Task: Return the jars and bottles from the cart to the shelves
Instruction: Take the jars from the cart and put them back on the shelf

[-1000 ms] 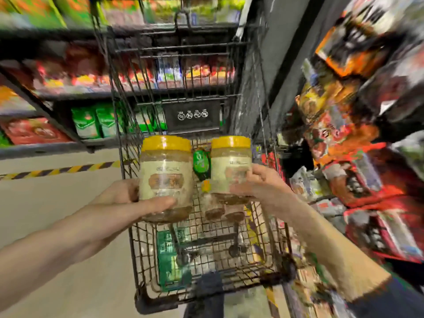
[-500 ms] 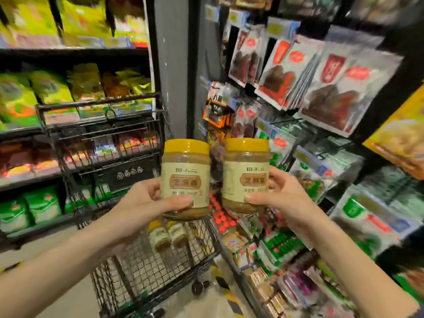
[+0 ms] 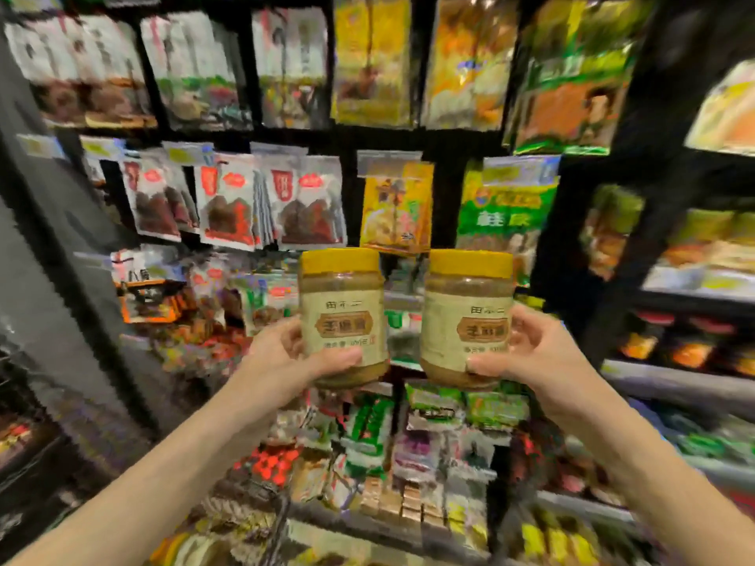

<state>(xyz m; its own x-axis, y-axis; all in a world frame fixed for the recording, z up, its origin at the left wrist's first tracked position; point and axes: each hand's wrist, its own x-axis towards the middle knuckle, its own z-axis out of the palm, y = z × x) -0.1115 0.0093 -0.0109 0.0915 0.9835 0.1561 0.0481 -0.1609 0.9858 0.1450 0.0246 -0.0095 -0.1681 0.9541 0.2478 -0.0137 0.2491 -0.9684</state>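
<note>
Now the cart is gone from view; two yellow-lidded jars, left jar [image 3: 343, 316] and right jar [image 3: 467, 318], are gripped upright by left hand [image 3: 286, 361] and right hand [image 3: 535, 353] before blurred shelves [image 3: 674, 386]; labels unreadable.

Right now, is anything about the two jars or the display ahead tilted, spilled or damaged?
Nothing stands out. The left jar sits upright in the left hand and the right jar upright in the right hand, yellow lids on, no spill. The hanging packets behind are too blurred to judge.
</note>
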